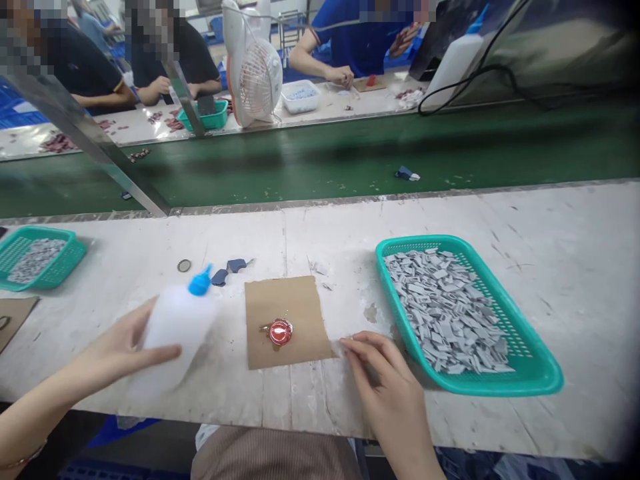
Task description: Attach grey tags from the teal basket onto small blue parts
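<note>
My left hand (125,347) is wrapped round a white squeeze bottle (175,333) with a blue nozzle, tilted over the table and slightly blurred. To the right of it lies a square of brown cardboard (287,293). On that rests a round red bottle cap (281,331) with shiny liquid around its edge. My right hand (385,380) is beside the cardboard's right edge, thumb and forefinger pinched together at a small pale thing I cannot make out. A green basket (530,333) stands just right of this hand, holding many small grey pieces (445,307).
Dark blue scraps (236,265) and a metal bottle cap (184,265) lie behind the bottle. Another green basket (75,250) is at the left. A metal post (135,187) rises before the green belt (300,160). Across it people work beside a white fan (257,73).
</note>
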Demonstrator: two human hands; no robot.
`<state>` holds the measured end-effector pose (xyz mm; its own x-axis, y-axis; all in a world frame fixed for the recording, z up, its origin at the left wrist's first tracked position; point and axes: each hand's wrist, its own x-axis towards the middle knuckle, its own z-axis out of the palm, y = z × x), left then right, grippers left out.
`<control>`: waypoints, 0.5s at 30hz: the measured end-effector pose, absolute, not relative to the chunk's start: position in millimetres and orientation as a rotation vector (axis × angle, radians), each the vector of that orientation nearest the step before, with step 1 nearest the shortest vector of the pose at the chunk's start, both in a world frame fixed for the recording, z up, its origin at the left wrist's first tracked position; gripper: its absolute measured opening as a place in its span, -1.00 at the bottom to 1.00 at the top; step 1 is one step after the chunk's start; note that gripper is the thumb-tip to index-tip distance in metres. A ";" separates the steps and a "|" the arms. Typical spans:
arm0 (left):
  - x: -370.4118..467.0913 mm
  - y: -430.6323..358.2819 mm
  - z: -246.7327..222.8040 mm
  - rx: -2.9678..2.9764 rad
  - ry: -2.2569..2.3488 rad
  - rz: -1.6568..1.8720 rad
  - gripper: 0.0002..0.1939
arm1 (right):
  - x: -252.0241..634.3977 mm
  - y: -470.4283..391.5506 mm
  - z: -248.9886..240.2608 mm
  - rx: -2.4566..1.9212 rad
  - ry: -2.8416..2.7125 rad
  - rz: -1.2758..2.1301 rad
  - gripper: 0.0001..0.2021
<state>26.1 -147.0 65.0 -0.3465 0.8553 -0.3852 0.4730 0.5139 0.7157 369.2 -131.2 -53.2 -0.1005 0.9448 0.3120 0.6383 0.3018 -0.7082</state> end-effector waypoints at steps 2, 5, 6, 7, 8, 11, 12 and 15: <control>5.3 -142.7 51.7 0.942 2.132 0.955 -0.35 | 374.0 -127.8 -52.7 -1.432 -1.936 0.394 -0.79; -31.0 -125.7 28.8 0.934 2.215 1.529 -0.32 | 377.8 -124.7 -51.9 -1.422 -2.093 0.227 -0.72; -44.2 -118.3 21.0 0.972 2.178 1.721 -0.28 | 378.1 -124.3 -51.6 -1.409 -2.136 0.176 -0.69; -57.7 -110.4 13.7 0.997 2.135 1.884 -0.24 | 378.3 -124.2 -51.3 -1.392 -2.174 0.128 -0.67; -71.3 -102.3 7.2 1.007 2.105 1.999 -0.21 | 378.4 -124.1 -51.1 -1.374 -2.208 0.085 -0.66; -110.1 -78.0 -5.3 0.992 2.128 2.142 -0.24 | 380.4 -124.3 -52.0 -1.312 -2.290 -0.027 -0.61; -121.4 -70.1 -7.2 0.983 2.148 2.155 -0.24 | 381.3 -124.3 -52.8 -1.296 -2.306 -0.065 -0.59; -147.7 -47.9 -9.3 0.970 2.179 2.154 -0.22 | 383.2 -124.4 -55.4 -1.294 -2.317 -0.135 -0.62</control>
<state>-147.7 -47.9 -9.3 -0.8156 0.3607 0.4525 0.4566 -0.0792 0.8861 383.2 -124.4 -55.4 -0.4377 0.7769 0.4527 0.8243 0.5478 -0.1432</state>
